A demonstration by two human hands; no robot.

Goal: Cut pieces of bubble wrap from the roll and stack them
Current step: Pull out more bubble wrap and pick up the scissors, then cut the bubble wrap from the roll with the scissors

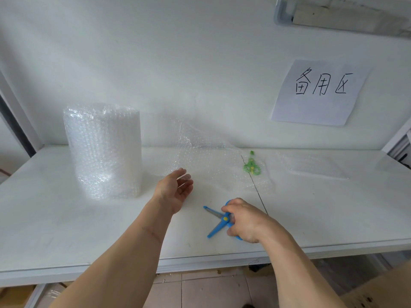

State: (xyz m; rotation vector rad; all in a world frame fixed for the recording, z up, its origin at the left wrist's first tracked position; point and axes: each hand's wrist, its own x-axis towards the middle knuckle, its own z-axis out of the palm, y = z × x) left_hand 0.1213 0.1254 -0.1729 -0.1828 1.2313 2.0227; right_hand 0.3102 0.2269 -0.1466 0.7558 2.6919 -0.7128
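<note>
Bright, even, diffuse light; faint soft shadows on white table (66,230), wide-angle bowing at edges, slight blur on left hand (175,190).

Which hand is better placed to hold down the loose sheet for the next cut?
Left. The left hand is open and empty at the near edge of the unrolled sheet, beside the roll. The right hand is closed on the blue scissors, so it would cut.

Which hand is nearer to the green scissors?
Right. The right hand, holding the blue scissors, is below the green scissors. The open left hand is farther, to their lower left.
</note>
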